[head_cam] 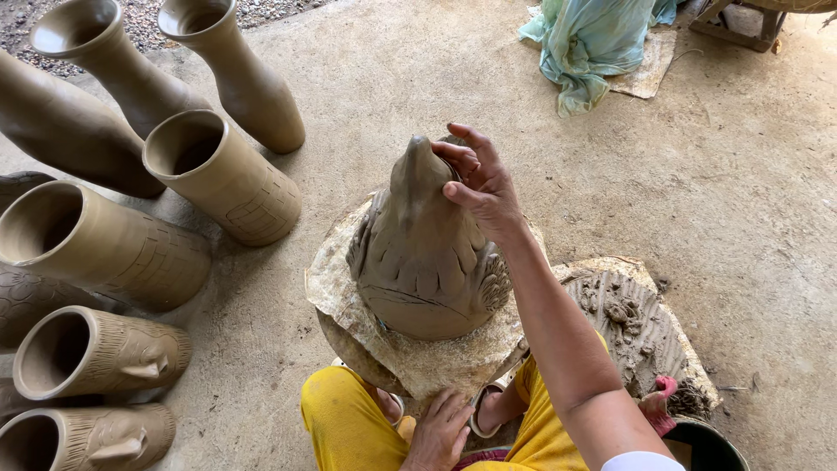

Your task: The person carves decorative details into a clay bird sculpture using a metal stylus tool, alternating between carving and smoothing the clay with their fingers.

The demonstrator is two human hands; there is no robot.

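A wet brown clay figure (423, 253), bird-shaped with carved feather marks, stands on a round work board (418, 353) covered with a stained sheet. My right hand (478, 181) reaches over it and its fingertips press on the upper part near the pointed top. My left hand (440, 429) rests low, on my knee in yellow trousers, just below the board's front edge, and holds nothing.
Several tall clay vases (222, 174) stand and lean at the left, some carved with patterns. A board with clay lumps (628, 323) lies at the right, a dark bucket (711, 445) below it. A teal cloth (588, 39) lies at the back.
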